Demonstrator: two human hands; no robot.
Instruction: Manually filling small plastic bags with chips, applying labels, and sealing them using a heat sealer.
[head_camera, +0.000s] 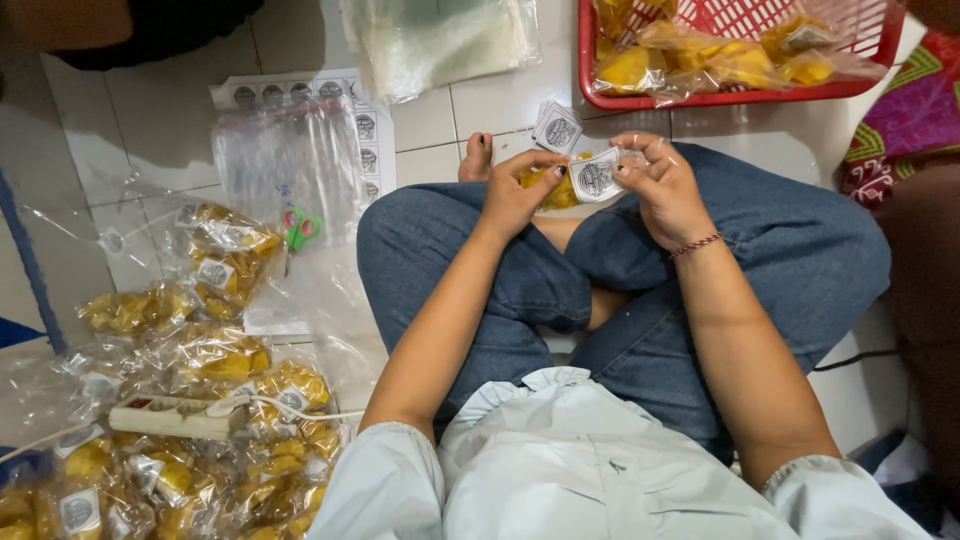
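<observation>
Nearest, pale smock (590, 470) over crossed denim knees (800, 250). Leftward, heaped sealed snack bags (215, 360) crossed by a white power strip (175, 415). Ahead, red basket (735, 98). Between the knees, small yellow-snack packet (565, 185), long axis crosswise, equally near both. Left hand (515, 195) pinching its left end; right hand (665, 185) fingertips closed on the round-printed label (597, 178). Little room sideways; open tile beyond.

White tiled floor (150, 140) — grey grout.
</observation>
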